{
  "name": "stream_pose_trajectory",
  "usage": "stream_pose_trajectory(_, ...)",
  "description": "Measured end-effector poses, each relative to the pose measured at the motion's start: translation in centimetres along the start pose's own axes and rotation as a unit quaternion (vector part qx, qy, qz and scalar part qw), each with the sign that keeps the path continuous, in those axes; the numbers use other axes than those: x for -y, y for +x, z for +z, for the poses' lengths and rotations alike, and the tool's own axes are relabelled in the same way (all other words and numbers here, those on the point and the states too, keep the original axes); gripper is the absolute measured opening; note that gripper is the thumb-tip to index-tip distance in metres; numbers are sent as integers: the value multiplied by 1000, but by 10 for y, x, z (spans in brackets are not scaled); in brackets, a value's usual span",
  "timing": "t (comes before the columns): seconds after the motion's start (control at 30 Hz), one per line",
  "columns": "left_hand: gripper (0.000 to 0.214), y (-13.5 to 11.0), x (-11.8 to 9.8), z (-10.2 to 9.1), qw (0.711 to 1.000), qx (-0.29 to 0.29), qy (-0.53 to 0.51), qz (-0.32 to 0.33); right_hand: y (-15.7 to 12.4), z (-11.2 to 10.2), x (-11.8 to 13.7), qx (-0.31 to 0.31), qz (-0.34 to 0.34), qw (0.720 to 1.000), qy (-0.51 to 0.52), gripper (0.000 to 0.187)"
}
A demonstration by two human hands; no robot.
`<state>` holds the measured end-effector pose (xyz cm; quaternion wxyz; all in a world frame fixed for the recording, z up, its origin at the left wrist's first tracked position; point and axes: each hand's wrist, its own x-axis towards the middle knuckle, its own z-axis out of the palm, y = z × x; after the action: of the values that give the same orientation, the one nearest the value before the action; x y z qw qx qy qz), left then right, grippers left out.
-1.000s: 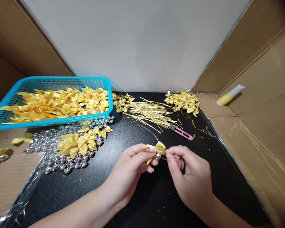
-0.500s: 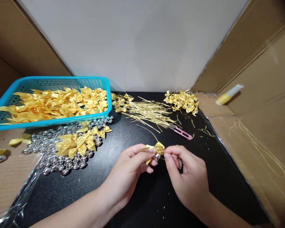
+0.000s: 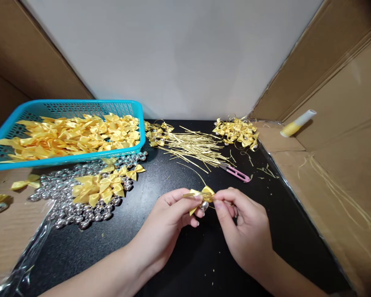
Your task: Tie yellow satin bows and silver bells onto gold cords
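Observation:
My left hand pinches a small yellow ribbon bow with a silver bell hanging under it. My right hand is closed in a pinch at the bow's right side, on a thin gold wire that runs up from the bow. Both hands hover over the black table near its middle front.
A blue basket full of yellow bows stands at the left. Silver bells with loose bows lie in front of it. Gold wires, pink snips and finished bows lie behind the hands. Cardboard walls flank both sides; a glue stick rests right.
The hands have barely moved; my right fingers have closed a little tighter against the bow. Everything else on the table is as before.

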<state>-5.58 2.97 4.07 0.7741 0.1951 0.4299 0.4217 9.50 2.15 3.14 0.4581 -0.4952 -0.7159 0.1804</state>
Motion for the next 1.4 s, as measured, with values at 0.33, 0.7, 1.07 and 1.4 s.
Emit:
stream_pose_trajectory(0.33, 11, 0, 0, 2, 1000, -14, 16, -3, -2, 0, -3, 30, 38, 998, 45, 13)
stream_pose_trajectory(0.7, 10, 0, 0, 0, 1000, 5, 15, -6, -5, 1, -6, 78, 161, 971, 158, 17)
stream_pose_trajectory(1.07, 13, -1, 0, 3, 999, -8, 31, -3, -1, 0, -1, 90, 195, 958, 190, 19)
stream_pose_trajectory(1.4, 15, -1, 2, 4, 998, -6, 57, 10, -5, -1, 0, 81, 177, 963, 184, 16)
